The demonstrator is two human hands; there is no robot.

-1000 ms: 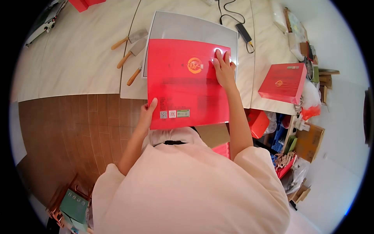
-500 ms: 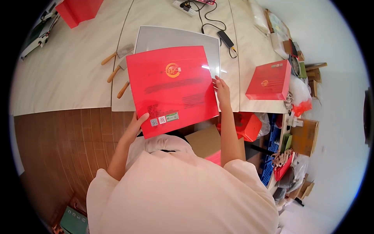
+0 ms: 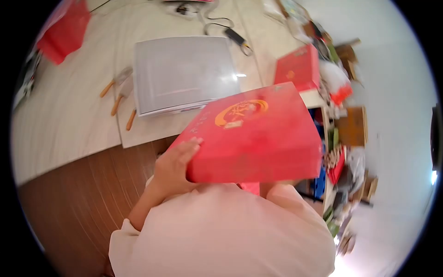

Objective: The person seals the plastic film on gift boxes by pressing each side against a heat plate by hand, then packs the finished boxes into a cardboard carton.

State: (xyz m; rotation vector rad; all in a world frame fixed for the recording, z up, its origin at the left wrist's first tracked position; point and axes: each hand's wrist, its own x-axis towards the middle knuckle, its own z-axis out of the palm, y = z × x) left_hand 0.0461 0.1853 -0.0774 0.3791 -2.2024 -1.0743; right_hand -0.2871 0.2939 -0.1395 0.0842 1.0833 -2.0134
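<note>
A red gift box with a gold round emblem is held up in front of my chest, tilted so that its top and near side show. My left hand grips its left edge, fingers laid over the top face. The box hides my right hand; only a bit of that arm shows beneath it. Beyond the box, a grey flat-topped panel with a pale rim lies on the table. Several wooden-handled scrapers lie left of the panel.
A second red box sits at the table's right edge. A black power adapter with cables lies at the back. A red container stands at the far left. Cartons and bags crowd the right-hand wall, including a brown carton.
The red box has come off the area over the grey panel, moving nearer to me and to the right, and has been turned and tilted. My right hand has gone out of sight.
</note>
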